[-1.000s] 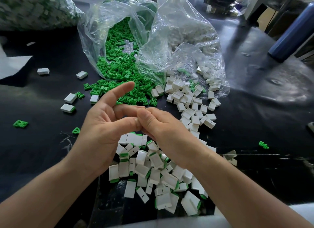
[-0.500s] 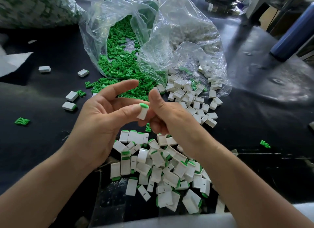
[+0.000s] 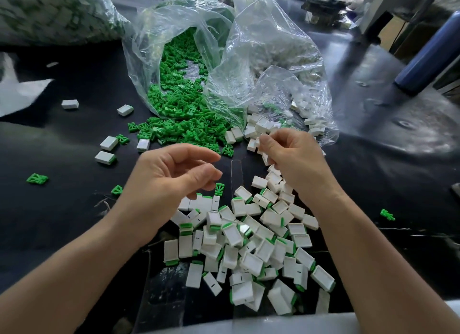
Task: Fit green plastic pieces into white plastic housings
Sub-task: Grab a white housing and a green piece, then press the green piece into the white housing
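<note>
Pinching a white housing (image 3: 256,142) beside the clear bag (image 3: 273,59) at the far right, the right hand (image 3: 293,164) curls its fingertips round it. The left hand (image 3: 171,174) hangs loosely curled and empty, just near of the spilled green pieces (image 3: 179,129). Pick-up step, I judge: next the left must take a green piece to press in.

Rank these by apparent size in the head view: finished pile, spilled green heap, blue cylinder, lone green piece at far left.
1. Finished pile, though it lies nearest the camera, so its lead over the heap is unsure.
2. Green heap.
3. Blue cylinder.
4. Lone green piece.
</note>
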The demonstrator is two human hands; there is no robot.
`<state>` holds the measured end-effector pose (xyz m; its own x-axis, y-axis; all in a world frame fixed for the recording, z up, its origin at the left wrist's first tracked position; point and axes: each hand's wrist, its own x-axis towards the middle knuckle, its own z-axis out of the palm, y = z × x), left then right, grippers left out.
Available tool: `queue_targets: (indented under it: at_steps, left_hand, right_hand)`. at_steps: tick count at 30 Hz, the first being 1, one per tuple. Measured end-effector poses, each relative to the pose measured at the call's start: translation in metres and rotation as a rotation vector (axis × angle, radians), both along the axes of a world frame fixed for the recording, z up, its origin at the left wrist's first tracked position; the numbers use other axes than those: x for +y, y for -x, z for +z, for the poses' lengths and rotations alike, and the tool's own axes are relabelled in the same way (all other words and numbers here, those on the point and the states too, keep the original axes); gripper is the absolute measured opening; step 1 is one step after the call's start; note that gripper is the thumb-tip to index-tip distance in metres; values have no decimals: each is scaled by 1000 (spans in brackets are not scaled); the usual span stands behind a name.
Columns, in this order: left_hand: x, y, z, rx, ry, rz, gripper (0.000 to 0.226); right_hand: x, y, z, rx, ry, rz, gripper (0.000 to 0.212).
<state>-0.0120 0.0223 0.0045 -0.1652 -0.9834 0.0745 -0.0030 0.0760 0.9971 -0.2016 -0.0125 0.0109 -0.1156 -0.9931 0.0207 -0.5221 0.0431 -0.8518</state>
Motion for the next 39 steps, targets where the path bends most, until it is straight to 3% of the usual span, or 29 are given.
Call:
queue_targets:
  at_steps: [3, 10, 16, 21, 25, 30, 33, 36, 39]
  left_hand:
    - [-3, 1, -2, -10, -4, 51, 13]
    - [-3, 4, 0, 30, -91, 91, 43]
    - [-3, 5, 0, 50, -110, 102, 42]
    - [-4, 6, 0, 52, -116, 103, 44]
    - [-4, 6, -1, 58, -123, 89, 42]
    - [-5, 5, -2, 54, -119, 85, 38]
    - [-5, 4, -2, 29, -96, 105, 29]
    - [-5, 3, -4, -20, -74, 128, 28]
    - [-6, 4, -5, -50, -56, 125, 35]
  right_hand:
    - [-4, 8, -1, 88, 15, -54, 21]
    - [-7, 12, -7, 394, 39, -36, 16]
    - [-16, 5, -23, 662, 155, 65, 42]
    - [-21, 5, -30, 762, 254, 95, 42]
    - [-22, 8, -29, 742, 308, 69, 23]
    - [-21, 8, -27, 641, 295, 43, 24]
    - [-15, 5, -19, 418, 285, 59, 22]
    - [-3, -6, -12, 140, 217, 210, 19]
    - [8, -20, -9, 42, 170, 328, 12]
